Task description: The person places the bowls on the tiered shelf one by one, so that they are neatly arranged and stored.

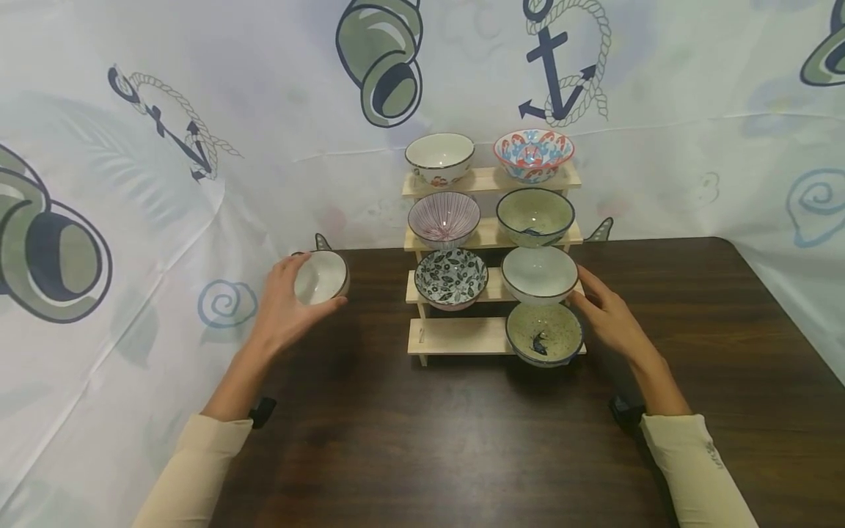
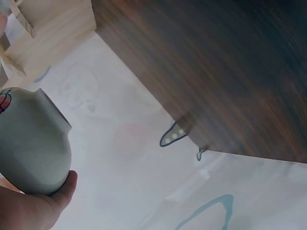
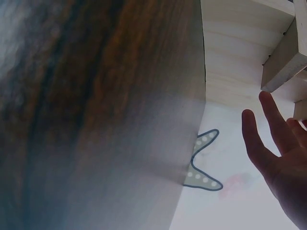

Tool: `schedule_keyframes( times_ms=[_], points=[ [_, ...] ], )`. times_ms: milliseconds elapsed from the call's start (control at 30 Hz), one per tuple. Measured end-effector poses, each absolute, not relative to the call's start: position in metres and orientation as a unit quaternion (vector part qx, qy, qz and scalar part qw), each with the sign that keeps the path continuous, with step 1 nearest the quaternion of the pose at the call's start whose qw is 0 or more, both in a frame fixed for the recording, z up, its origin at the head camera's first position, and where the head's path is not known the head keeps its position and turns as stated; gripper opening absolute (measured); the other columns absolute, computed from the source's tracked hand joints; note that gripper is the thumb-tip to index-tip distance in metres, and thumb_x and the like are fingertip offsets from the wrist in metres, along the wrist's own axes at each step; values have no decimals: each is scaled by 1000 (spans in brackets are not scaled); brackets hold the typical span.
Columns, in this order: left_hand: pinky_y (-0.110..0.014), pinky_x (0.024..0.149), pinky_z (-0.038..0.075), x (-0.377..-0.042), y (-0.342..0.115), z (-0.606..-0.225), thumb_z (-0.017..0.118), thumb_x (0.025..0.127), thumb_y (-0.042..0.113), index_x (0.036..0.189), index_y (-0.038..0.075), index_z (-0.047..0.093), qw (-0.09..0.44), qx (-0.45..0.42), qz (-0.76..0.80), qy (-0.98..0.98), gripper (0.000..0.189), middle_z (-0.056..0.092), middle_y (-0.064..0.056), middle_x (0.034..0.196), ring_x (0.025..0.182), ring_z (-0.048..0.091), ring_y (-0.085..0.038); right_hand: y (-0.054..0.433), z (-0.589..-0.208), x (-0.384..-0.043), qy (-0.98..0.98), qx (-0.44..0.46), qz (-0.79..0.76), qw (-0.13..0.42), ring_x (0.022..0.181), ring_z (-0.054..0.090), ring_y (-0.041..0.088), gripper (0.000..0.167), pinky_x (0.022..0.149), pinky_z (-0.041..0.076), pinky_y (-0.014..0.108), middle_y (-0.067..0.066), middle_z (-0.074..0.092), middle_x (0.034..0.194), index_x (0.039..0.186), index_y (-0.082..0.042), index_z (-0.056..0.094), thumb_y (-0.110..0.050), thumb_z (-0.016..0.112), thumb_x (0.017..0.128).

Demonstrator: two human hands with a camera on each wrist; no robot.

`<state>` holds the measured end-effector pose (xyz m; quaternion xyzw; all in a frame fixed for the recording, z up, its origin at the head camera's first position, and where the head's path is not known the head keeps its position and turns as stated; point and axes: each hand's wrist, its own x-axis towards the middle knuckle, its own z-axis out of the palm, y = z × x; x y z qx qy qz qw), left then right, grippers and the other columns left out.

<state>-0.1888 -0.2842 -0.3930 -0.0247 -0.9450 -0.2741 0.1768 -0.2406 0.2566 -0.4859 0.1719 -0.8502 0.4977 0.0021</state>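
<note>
My left hand (image 1: 280, 304) grips a small white bowl (image 1: 320, 277) with a dark rim, left of the rack; thumb and fingers lie on opposite sides. In the left wrist view, the bowl's pale outside (image 2: 36, 143) shows tilted, with a bit of red pattern at the edge. My right hand (image 1: 610, 315) is at the rack's right side, beside a plain white bowl (image 1: 539, 273) and a green speckled bowl (image 1: 544, 334). In the right wrist view its fingers (image 3: 256, 139) are extended and apart, close to the wooden rack (image 3: 283, 57); whether they touch it I cannot tell.
A stepped wooden rack (image 1: 462, 336) carries several bowls, among them a black-and-white leaf bowl (image 1: 452, 279), a purple-striped bowl (image 1: 444, 220) and a red-and-blue bowl (image 1: 533, 154). It stands on a dark wooden table (image 1: 422, 440). Printed white cloth (image 1: 264, 73) hangs behind and at the left.
</note>
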Motion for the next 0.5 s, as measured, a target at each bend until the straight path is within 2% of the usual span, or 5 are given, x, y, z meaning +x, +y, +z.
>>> schedule_keyframes(
  times_ms=[300, 500],
  points=[
    [-61, 100, 42, -181, -274, -389, 90, 73, 47, 153, 12, 48, 170, -47, -273, -946, 97, 44, -21, 154, 140, 40, -43, 256, -488, -240, -855, 165, 492, 3, 157, 21, 45, 63, 118, 28, 71, 12, 25, 171, 166, -27, 25, -41, 49, 109],
    [-58, 102, 41, -174, -271, -390, 92, 71, 44, 152, 16, 50, 177, -61, -277, -943, 96, 45, -16, 153, 139, 41, -39, 256, -487, -240, -856, 163, 491, 0, 157, 22, 46, 63, 118, 28, 72, 12, 25, 172, 166, -29, 25, -42, 48, 109]
  ],
)
